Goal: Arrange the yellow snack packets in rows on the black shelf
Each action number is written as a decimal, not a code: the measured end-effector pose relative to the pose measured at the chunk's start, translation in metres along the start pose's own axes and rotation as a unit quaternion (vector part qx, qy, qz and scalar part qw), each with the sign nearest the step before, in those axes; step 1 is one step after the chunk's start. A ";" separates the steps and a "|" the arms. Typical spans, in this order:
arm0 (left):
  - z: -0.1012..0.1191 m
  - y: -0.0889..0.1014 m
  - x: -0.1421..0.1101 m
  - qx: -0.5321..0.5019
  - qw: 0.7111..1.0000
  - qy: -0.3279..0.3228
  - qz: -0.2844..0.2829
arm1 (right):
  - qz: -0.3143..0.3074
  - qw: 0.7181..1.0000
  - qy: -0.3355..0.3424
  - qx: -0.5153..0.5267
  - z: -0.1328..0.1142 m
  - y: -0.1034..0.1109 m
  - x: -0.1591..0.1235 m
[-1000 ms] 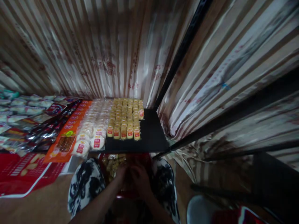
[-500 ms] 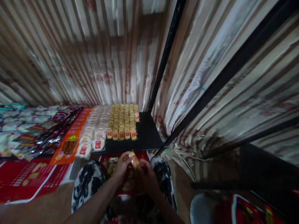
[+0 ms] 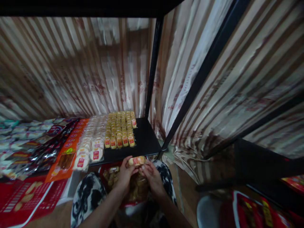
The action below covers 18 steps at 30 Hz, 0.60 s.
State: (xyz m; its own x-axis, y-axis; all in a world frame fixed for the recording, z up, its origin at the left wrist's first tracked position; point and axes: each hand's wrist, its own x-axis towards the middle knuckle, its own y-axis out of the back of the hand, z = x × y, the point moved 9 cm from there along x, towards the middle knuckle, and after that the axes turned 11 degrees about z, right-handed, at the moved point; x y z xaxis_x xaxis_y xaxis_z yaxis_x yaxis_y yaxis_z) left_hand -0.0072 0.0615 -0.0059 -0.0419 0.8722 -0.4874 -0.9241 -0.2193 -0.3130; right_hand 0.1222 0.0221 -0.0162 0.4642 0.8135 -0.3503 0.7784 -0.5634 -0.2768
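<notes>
Between my two hands is a small wrapped snack [image 3: 137, 161] in clear film with a red label, lying roughly sideways. My left hand [image 3: 125, 172] closes on its left end, and my right hand [image 3: 151, 174] pinches the right end. Under them, between my knees, a red bag [image 3: 101, 172] holds several more golden wrapped snacks [image 3: 139, 188]. Just beyond my hands, rows of matching wrapped snacks [image 3: 120, 129] stand on a black shelf [image 3: 146, 139], their red labels facing me in the front row.
Left of the rows lie white round wrapped crackers [image 3: 82, 161], an orange packet [image 3: 67, 152], dark shiny packets [image 3: 51, 148] and a red printed bag [image 3: 26, 199]. Black metal posts [image 3: 154, 66] rise before a striped curtain [image 3: 114, 69]. At lower right are another red bag [image 3: 251, 209] and a pale stool-like shape [image 3: 207, 212].
The snack has turned from tilted to nearly level, with my right hand now higher on its end. My view has shifted, so the shelf sits lower and slightly left.
</notes>
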 end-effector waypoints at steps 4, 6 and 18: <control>-0.004 -0.002 -0.005 0.059 0.998 -0.023 -0.003 | 0.017 0.999 0.027 0.009 -0.012 -0.001 0.006; -0.005 -0.004 -0.006 0.065 0.997 -0.029 -0.003 | 0.022 0.999 0.034 0.005 -0.016 -0.003 0.007; -0.019 -0.030 0.012 0.124 0.991 -0.044 0.014 | 0.049 0.992 0.098 -0.060 -0.024 -0.003 0.035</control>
State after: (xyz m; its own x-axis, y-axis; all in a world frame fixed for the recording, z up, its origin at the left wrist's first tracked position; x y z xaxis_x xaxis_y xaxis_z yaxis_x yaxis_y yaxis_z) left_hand 0.0272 0.0709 -0.0176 -0.0924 0.9043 -0.4167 -0.9866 -0.1398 -0.0846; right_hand 0.1465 0.0556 -0.0067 0.6035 0.7753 -0.1863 0.7654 -0.6288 -0.1370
